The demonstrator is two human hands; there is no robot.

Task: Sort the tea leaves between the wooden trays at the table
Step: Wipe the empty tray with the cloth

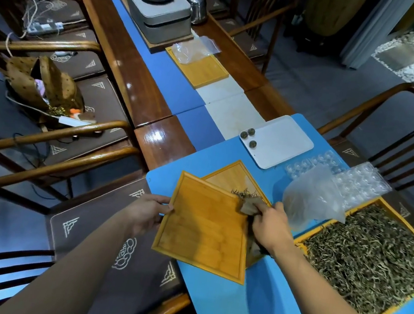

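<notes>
My left hand (149, 211) grips the left edge of a bare bamboo tray (203, 231), held tilted above a second bamboo tray (235, 174) lying on the blue mat. My right hand (269, 225) is closed on a small brown brush or scraper (249, 206) at the upper tray's far right corner, touching a small heap of tea leaves (244, 194) that lies on the lower tray. A large wooden tray (307, 239) full of dried tea leaves (372, 260) sits to the right.
A white plate (282, 143) holds three small tea balls (250, 136). Clear plastic moulds (357, 180) and a plastic bag (311, 198) lie behind the big tray. Further back are another bamboo tray (199, 72) and a grey tea stand with teapot (156, 14). Wooden chairs line both sides.
</notes>
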